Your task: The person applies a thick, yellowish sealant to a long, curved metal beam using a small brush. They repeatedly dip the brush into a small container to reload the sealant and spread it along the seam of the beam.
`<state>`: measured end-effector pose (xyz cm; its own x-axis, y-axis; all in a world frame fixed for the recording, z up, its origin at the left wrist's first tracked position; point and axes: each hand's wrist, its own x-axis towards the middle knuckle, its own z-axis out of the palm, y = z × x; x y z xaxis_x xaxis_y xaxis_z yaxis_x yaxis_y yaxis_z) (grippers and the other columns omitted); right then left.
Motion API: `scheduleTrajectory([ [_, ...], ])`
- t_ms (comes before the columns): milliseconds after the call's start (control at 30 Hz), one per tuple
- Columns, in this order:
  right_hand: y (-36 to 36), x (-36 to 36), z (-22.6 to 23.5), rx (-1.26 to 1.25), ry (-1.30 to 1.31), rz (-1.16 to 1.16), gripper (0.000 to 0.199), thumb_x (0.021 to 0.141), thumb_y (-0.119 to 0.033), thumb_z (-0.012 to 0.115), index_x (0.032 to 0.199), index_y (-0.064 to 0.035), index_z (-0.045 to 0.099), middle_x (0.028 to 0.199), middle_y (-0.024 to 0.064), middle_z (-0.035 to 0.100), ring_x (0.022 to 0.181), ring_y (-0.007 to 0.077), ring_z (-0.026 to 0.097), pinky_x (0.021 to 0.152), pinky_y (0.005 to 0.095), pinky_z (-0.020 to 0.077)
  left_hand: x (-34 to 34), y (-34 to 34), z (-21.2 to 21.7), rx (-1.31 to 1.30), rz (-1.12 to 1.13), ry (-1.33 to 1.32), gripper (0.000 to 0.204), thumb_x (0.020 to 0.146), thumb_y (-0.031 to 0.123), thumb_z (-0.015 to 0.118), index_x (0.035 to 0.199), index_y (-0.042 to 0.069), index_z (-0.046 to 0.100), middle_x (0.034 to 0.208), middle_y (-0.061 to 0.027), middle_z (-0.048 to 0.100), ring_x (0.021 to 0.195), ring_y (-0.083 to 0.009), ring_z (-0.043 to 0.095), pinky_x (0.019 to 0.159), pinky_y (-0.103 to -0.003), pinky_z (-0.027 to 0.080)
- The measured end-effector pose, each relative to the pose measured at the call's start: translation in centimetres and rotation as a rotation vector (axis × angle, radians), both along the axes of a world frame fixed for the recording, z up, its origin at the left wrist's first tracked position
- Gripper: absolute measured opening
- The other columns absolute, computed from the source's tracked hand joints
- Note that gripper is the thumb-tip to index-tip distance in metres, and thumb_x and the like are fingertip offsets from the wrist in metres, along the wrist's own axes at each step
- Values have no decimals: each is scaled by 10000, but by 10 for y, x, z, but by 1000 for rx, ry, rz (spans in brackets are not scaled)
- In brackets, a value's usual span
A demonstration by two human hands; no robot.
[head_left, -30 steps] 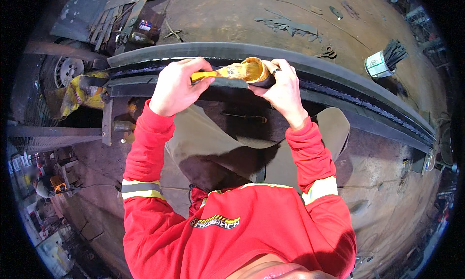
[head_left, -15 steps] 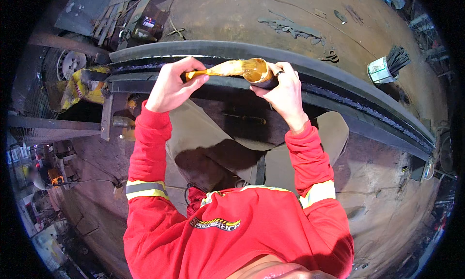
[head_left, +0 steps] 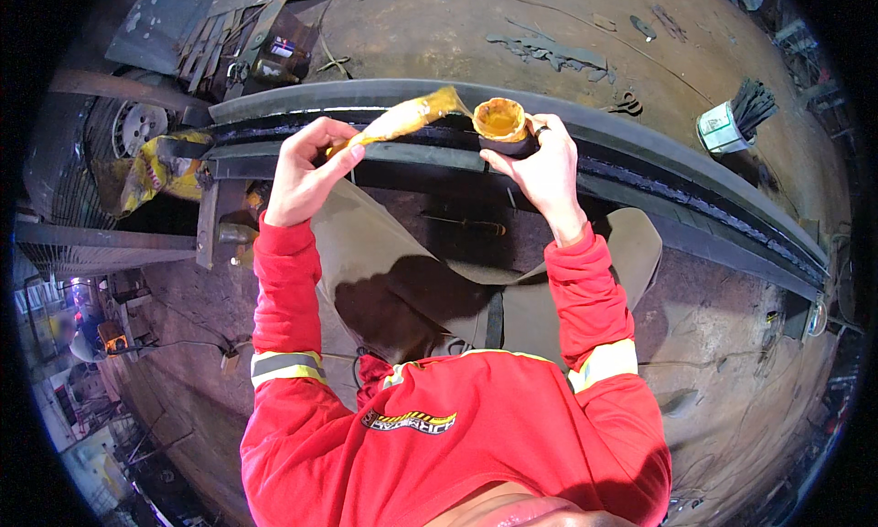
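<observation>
My left hand point(head_left: 313, 168) is closed round the handle of a paintbrush point(head_left: 407, 118) smeared with a yellow, sticky-looking coating. Its bristle end points right, up and clear of the cup's opening, and a thin strand seems to hang from the tip toward the rim. In my right hand point(head_left: 549, 168) is a small dark cup point(head_left: 506, 146), fingers wrapped round its side. A yellow crust covers the cup's rim, and amber stuff shows inside. Both hands are over a long dark metal beam point(head_left: 640, 188) that runs across in front of my seated legs.
A white bucket of dark rods point(head_left: 722, 129) stands on the floor beyond the beam at right, near scissors point(head_left: 627, 105). A yellow sack point(head_left: 165, 172) and a wheel point(head_left: 140, 127) sit at left. A bottle point(head_left: 235, 232) and a screwdriver point(head_left: 466, 223) lie on the near side.
The brush has come out of the cup, its bristle end now raised to the left of the rim. The cup has turned more upright in my right hand.
</observation>
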<state>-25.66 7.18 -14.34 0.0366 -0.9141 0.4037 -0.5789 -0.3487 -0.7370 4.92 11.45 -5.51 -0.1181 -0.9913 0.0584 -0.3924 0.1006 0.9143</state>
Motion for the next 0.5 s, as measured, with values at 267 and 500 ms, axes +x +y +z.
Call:
scheduleTrajectory([
  [267, 0, 5, -8, -17, 32, 52, 553, 584, -237, 962, 999, 25, 707, 981, 113, 656, 869, 240, 674, 807, 335, 547, -17, -6, 35, -213, 102, 213, 136, 905, 66, 718, 1016, 9, 664, 851, 51, 582, 752, -21, 478, 677, -185, 365],
  [500, 2, 0, -5, -2, -55, 75, 561, 601, -230, 970, 990, 27, 659, 937, 106, 676, 845, 191, 684, 797, 322, 546, -33, 2, 7, -114, 118, 205, 113, 903, 50, 725, 992, 18, 663, 851, 51, 592, 744, -21, 470, 670, -190, 367],
])
